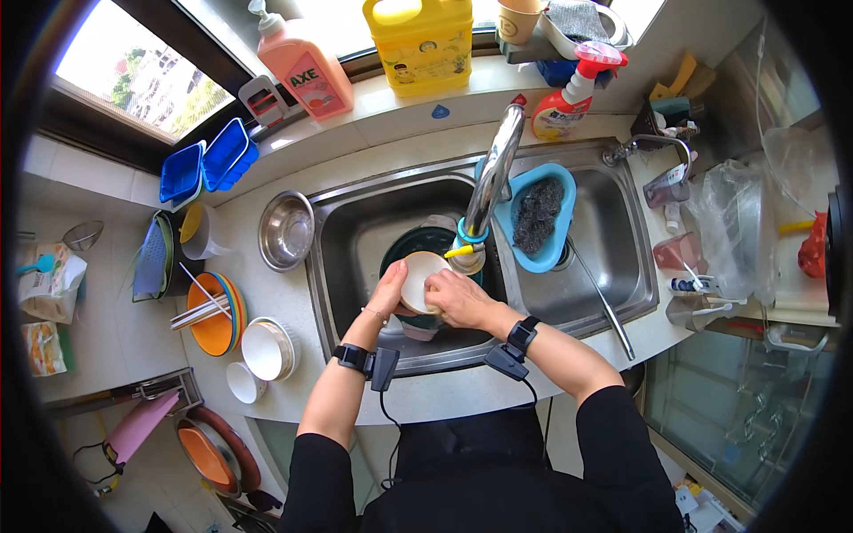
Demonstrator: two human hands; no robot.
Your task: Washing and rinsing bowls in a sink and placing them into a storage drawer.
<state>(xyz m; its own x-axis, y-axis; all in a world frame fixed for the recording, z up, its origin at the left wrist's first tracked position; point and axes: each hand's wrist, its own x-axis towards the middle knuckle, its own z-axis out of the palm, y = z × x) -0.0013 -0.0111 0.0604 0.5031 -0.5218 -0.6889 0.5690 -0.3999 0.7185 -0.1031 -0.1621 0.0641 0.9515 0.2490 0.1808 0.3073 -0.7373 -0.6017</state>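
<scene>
A small white bowl (418, 272) with a tan rim is tilted up between my hands, over the left sink basin (346, 246). My left hand (390, 292) grips its left side, thumb at the rim. On the right, my right hand (460, 298) curls over the edge with fingers inside the bowl. Something yellowish shows under those fingers, too little to identify. Below the bowl, partly hidden, a dark green basin (394, 250) rests in the sink. The chrome faucet (490, 173), with a yellow-levered tip, reaches down right beside the bowl.
A blue caddy (572, 193) holding a steel wool scourer (537, 216) sits at the sink divider. Left on the counter are a steel bowl (286, 230), stacked colored plates (212, 326) and white bowls (263, 350). A metal rod (603, 303) crosses the right basin. Bottles line the sill.
</scene>
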